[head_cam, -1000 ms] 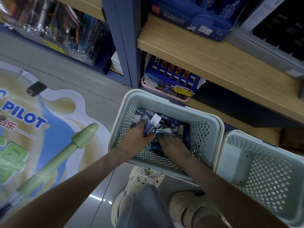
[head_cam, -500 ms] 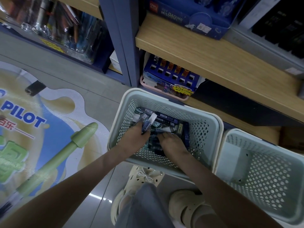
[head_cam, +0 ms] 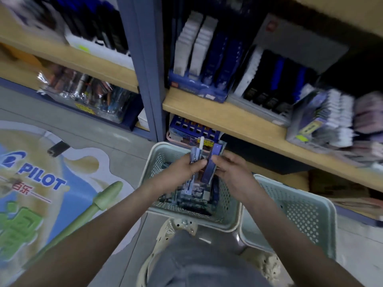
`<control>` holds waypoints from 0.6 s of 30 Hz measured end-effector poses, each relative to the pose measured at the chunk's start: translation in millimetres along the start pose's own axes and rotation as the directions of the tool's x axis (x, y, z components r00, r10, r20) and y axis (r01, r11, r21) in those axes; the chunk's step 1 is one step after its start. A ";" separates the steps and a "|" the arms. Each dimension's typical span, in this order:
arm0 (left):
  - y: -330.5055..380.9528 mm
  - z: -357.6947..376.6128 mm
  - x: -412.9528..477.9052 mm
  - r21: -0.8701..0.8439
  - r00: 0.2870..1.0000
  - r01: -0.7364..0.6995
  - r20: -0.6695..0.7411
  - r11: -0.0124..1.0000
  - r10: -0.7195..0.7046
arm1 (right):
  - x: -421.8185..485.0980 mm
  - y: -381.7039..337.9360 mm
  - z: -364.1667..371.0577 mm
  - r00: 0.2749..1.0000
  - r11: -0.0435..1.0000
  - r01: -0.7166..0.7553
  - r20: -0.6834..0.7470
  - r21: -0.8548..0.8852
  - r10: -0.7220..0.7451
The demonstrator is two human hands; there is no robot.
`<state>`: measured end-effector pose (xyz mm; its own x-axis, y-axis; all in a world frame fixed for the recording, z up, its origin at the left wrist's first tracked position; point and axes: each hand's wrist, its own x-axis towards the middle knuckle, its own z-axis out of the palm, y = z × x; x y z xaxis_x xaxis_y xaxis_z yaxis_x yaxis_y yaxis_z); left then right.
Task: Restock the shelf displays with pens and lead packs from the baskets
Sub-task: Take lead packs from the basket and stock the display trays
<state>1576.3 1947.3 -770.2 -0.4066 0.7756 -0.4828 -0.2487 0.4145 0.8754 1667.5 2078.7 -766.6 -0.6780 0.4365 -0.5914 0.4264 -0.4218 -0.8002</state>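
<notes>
Lead packs are held above the left basket, long axes upright, tops pointing far toward the shelf. The left hand grips one; the right hand pinches another. A second basket stands to the right.

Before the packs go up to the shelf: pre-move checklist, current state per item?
1. Left hand grip on the packs: ok, fingers curled round a small bundle.
2. Right hand grip on the dark blue pack: ok, pinched.
3. Both loads out of the basket: ok, held above its rim.
4. Free slot in the blue display: cannot tell, motion blur.
5. Pack type matches that display: cannot tell, labels unreadable.
6. Path up to the shelf: ok, nothing seen between it and the hands.
</notes>
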 end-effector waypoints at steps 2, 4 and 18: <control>25.4 6.6 -9.2 0.009 0.999 -0.051 -0.001 0.999 0.051 | -15.8 -23.0 -1.7 0.998 0.998 0.060 -0.020 -0.013 -0.060; 50.7 14.4 -17.3 0.056 0.993 -0.121 0.017 0.991 0.120 | -35.0 -44.5 -2.4 0.992 0.991 0.123 -0.028 -0.044 -0.125; 204.7 77.4 -108.3 0.209 0.933 -0.358 0.053 0.910 0.355 | -169.7 -159.5 -53.7 0.840 0.847 0.530 -0.107 -0.048 -0.531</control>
<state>1637.5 1985.0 -536.9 -0.4209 0.8964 -0.1389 0.1027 0.1992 0.9746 1746.7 2114.6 -543.9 -0.7322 0.6761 -0.0823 0.0308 -0.0880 -0.9956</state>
